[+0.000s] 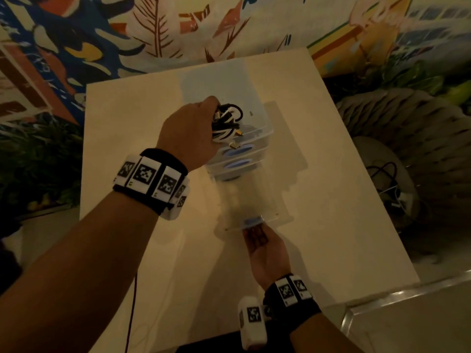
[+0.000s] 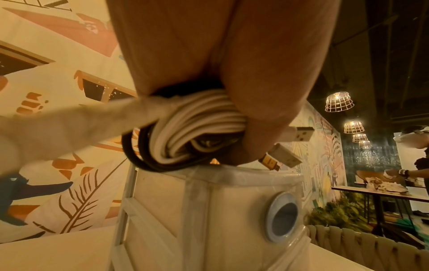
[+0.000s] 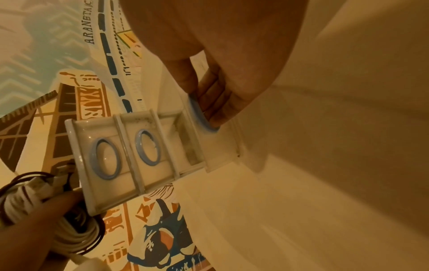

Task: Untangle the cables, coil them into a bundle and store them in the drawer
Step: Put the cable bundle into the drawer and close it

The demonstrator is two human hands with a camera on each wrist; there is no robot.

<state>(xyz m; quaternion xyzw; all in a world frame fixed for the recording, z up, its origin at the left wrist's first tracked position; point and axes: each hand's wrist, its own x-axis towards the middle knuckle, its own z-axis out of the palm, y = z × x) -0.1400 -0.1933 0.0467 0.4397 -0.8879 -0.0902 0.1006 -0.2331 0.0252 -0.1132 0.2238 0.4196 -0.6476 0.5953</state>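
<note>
Nearest the person, the right hand (image 1: 266,253) hooks its fingers (image 3: 216,102) into the blue ring handle (image 1: 253,221) of the bottom drawer (image 1: 251,200), which is pulled well out of a clear plastic 3-drawer organizer (image 1: 237,108) on the cream table (image 1: 331,200). The 2 drawers above it (image 3: 125,157) sit closed, each with a blue ring. Farther off, the left hand (image 1: 190,132) is closed around the bundle of coiled black and white cables (image 1: 225,123), held above the organizer's top, with USB plugs (image 2: 283,155) sticking out. Behind the table hangs a colourful mural (image 1: 102,34).
</note>
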